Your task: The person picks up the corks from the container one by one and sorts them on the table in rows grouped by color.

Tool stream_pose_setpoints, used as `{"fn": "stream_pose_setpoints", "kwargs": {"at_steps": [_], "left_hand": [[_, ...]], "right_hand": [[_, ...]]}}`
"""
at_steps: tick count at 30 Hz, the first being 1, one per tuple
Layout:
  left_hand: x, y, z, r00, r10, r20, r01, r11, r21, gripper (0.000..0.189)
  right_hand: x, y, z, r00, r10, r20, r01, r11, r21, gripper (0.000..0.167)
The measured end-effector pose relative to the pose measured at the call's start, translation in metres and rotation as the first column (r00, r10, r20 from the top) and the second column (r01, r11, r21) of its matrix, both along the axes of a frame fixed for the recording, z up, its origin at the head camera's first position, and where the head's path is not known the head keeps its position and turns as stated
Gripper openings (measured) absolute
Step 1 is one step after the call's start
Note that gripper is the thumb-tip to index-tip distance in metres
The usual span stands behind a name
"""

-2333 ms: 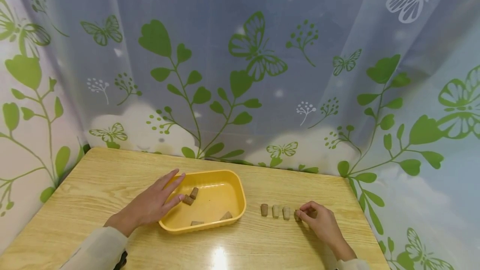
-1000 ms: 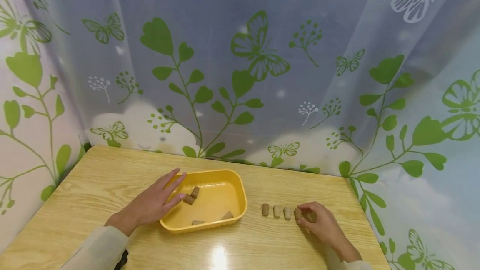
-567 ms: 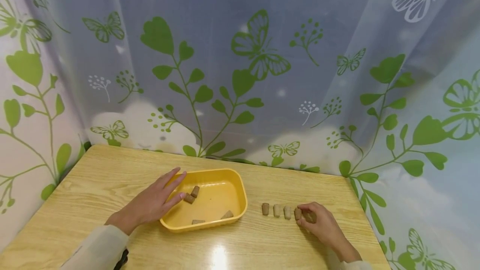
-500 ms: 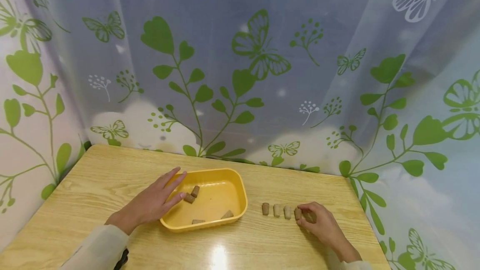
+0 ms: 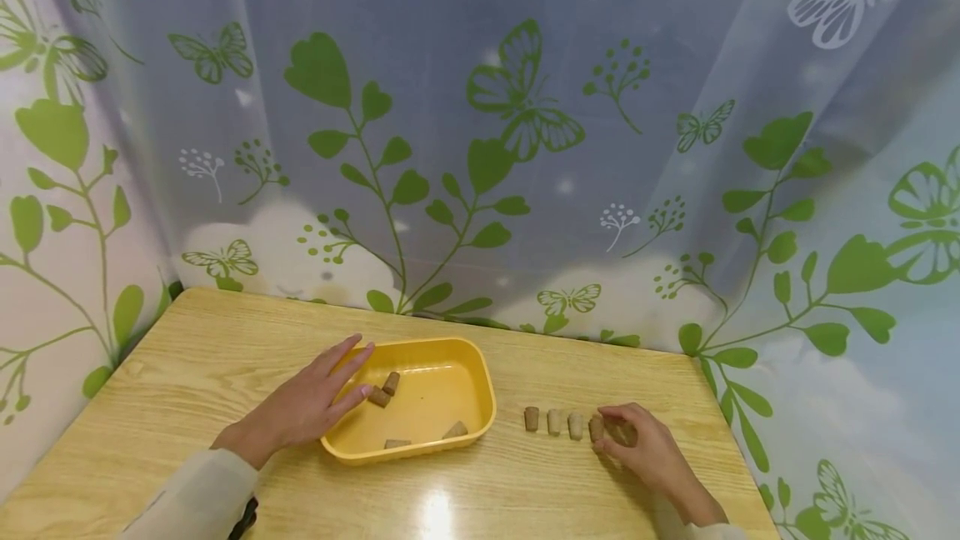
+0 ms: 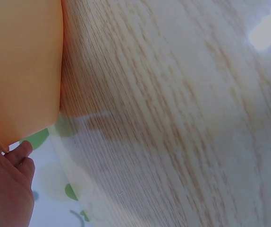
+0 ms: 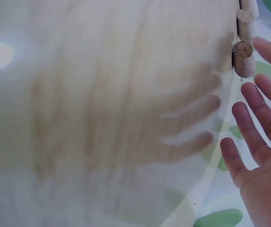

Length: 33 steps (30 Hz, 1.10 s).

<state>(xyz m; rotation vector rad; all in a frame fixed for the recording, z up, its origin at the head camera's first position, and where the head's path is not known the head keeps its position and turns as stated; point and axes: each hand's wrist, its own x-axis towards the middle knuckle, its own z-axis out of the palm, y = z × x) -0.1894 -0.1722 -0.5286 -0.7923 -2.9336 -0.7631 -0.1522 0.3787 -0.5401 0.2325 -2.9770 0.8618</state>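
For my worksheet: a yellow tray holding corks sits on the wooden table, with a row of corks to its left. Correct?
Not quite: the row of corks is to the right of the yellow tray, as the head view shows. The rest stands.

You have two hands over one table (image 5: pixel 360 498): left hand (image 5: pixel 300 407), fingers across one tray (image 5: pixel 446 386); right hand (image 5: pixel 651 448), thumb and index finger pinching the end cork (image 5: pixel 596 429) of four corks (image 5: pixel 553 422) in a row. Four tray corks (image 5: pixel 392 383) make eight: two beside your left thumb, two farther off.
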Motion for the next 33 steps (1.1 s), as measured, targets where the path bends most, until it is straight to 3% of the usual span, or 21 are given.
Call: {"fn": "stream_pose_setpoints", "kwargs": {"at_steps": [8,15,26,33], "left_hand": [[0.001,0.001,0.002,1.000,-0.004,-0.001,0.004,1.000,0.001,0.067],[0.001,0.001,0.001,1.000,-0.001,0.004,0.001,1.000,0.006,0.068],[0.000,0.001,-0.001,1.000,0.004,0.011,-0.005,1.000,0.012,0.068],[0.000,0.000,-0.001,1.000,0.003,0.004,-0.003,1.000,0.009,0.068]], "right_hand": [[-0.003,-0.004,0.005,0.995,-0.006,-0.098,0.001,0.998,-0.056,0.038],[-0.006,-0.019,0.009,0.982,0.059,-0.180,-0.086,0.985,-0.147,0.032],[-0.014,-0.054,0.017,0.987,0.125,-0.101,-0.149,0.949,-0.278,0.028],[-0.022,-0.071,0.019,0.970,0.194,-0.147,-0.231,0.926,-0.298,0.029]]}}
